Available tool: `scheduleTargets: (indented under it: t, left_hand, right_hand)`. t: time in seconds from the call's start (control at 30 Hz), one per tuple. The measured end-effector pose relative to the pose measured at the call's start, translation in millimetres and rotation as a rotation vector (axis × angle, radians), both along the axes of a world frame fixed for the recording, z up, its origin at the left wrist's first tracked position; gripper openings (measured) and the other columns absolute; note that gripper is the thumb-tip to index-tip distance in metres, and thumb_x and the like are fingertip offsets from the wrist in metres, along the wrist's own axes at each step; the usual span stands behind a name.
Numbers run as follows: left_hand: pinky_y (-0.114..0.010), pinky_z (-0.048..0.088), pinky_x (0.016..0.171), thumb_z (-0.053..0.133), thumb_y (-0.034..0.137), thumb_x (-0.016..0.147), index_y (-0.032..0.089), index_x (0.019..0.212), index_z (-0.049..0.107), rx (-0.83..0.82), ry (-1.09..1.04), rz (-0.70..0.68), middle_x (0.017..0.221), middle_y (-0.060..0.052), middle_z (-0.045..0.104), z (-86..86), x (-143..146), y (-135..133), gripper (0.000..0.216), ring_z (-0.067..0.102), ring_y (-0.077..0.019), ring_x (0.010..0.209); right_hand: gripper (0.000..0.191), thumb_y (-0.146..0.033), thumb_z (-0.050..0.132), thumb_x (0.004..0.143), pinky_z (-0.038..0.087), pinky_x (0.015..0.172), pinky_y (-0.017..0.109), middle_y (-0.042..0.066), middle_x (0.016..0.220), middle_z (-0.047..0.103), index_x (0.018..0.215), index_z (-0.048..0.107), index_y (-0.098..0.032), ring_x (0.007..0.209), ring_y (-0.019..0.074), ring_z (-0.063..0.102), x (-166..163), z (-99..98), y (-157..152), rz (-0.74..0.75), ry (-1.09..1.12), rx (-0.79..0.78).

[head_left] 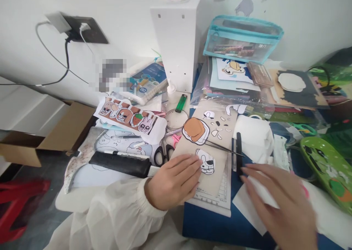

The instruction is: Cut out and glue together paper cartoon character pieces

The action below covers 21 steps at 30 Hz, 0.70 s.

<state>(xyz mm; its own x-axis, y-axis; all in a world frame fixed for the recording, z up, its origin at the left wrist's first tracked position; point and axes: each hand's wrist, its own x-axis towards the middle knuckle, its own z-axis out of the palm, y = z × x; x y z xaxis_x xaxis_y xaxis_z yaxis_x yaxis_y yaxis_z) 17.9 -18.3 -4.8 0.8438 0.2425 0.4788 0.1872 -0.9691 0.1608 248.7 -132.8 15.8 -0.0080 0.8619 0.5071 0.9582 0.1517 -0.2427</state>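
My left hand (176, 178) lies flat on a beige sheet (187, 151), fingers together and stretched out. Its fingertips reach the edge of a small paper cutout (205, 162) with a black-and-white cartoon drawing. Above it sits a layered orange-and-white cutout (195, 130), with dark tweezers (224, 147) pointing at it. Several tiny white and black paper pieces (218, 123) are spread to the right. My right hand (283, 202), slightly blurred, hovers with thumb and fingers apart near the lower end of a black slim tool (239, 151), whose kind I cannot make out.
Black-handled scissors (163, 155), a black pouch (119, 164) and a printed cartoon strip (129, 120) are on the left. A green lighter (181, 103) lies before a white box (178, 48). White tissue (254, 136) and a green tray (327, 169) are on the right.
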Motion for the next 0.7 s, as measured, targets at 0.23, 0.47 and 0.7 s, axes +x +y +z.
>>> scheduleTargets:
  t: [0.23, 0.47, 0.7]
  left_hand:
    - [-0.036, 0.051, 0.099, 0.054, 0.016, 0.084, 0.004, 0.103, 0.064, -0.027, -0.043, -0.013, 0.108, -0.012, 0.071, 1.5, 2.4, 2.7, 0.024, 0.064, -0.0226, 0.105]
    - [-0.035, 0.050, 0.101, 0.054, 0.019, 0.084, 0.005, 0.099, 0.065, -0.034, -0.042, -0.047, 0.108, -0.014, 0.070, 1.2, -0.3, 6.2, 0.023, 0.064, -0.0230, 0.106]
    - [-0.036, 0.052, 0.099, 0.054, 0.020, 0.085, 0.005, 0.095, 0.065, -0.008, -0.052, -0.064, 0.105, -0.014, 0.071, 2.0, 0.3, 8.3, 0.022, 0.066, -0.0238, 0.103]
  right_hand:
    - [0.018, -0.010, 0.058, 0.087, 0.047, 0.082, 0.042, 0.009, 0.102, 0.072, 0.103, 0.064, -0.014, 0.101, 0.0247, 0.062, -27.8, -7.1, 34.2, 0.392, 0.009, -0.099]
    - [0.016, -0.009, 0.056, 0.088, 0.049, 0.078, 0.042, 0.007, 0.097, 0.072, 0.100, 0.065, -0.015, 0.098, 0.0246, 0.062, -29.7, -7.3, 41.3, 0.436, 0.027, -0.087]
    - [0.012, -0.013, 0.057, 0.087, 0.046, 0.081, 0.042, 0.008, 0.099, 0.068, 0.095, 0.065, -0.017, 0.095, 0.0239, 0.056, -35.7, -13.9, 38.7, 0.306, 0.085, -0.139]
